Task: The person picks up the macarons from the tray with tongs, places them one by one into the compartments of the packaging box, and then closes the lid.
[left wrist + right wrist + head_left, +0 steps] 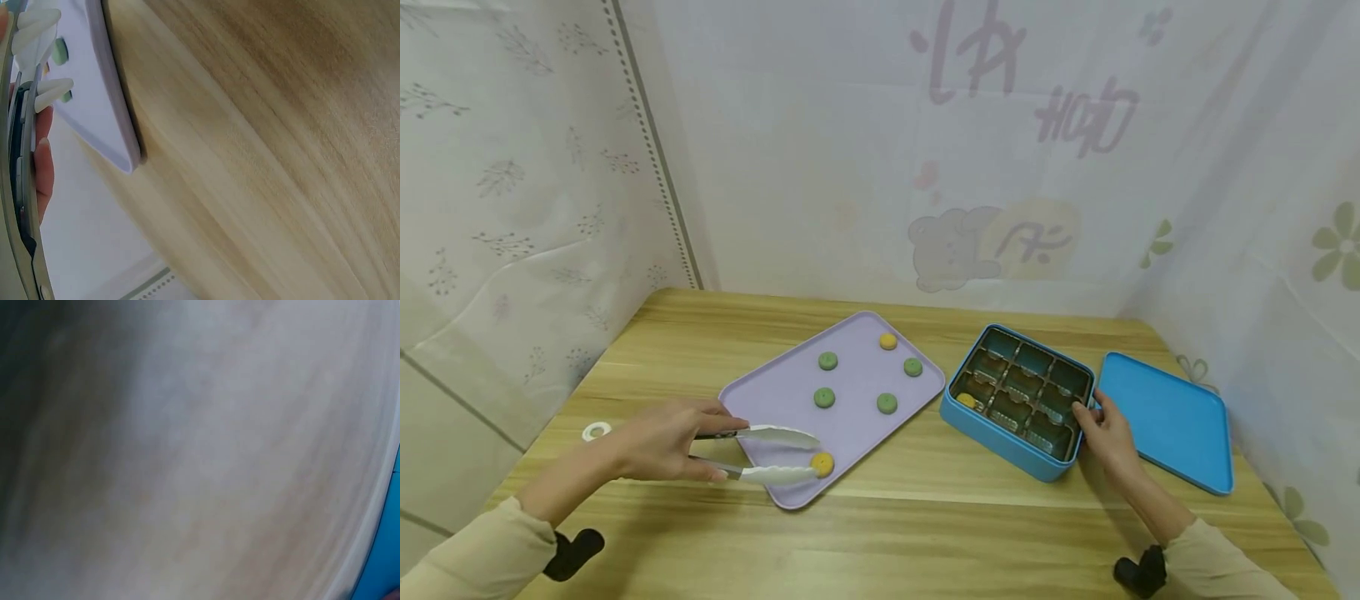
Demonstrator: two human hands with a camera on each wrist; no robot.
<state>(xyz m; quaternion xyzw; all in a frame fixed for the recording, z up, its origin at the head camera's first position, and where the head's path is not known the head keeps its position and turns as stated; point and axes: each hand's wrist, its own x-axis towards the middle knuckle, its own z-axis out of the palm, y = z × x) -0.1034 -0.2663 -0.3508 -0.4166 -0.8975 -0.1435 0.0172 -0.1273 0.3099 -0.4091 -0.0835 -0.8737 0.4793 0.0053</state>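
My left hand (673, 437) holds a pair of white-tipped tongs (778, 475) over the near left end of a lilac tray (775, 396). The tongs' arms are spread, and their tips reach a yellow round cookie (822, 464) near the tray's front corner. In the left wrist view, fingers (44, 175) lie along the tongs' handle. My right hand (1105, 433) grips the right side of a blue box (1000, 437), its thumb over the rim. Inside the box a dark divided insert (1022, 383) has several compartments. One yellow cookie (966, 401) sits in the front left compartment.
Several green cookies (824, 397) and another yellow cookie (888, 341) lie spread on the tray. A blue lid (1172, 425) lies flat to the right of the box. On the left of the wooden table (925, 542) is a small white ring (597, 431). Patterned curtains surround the table.
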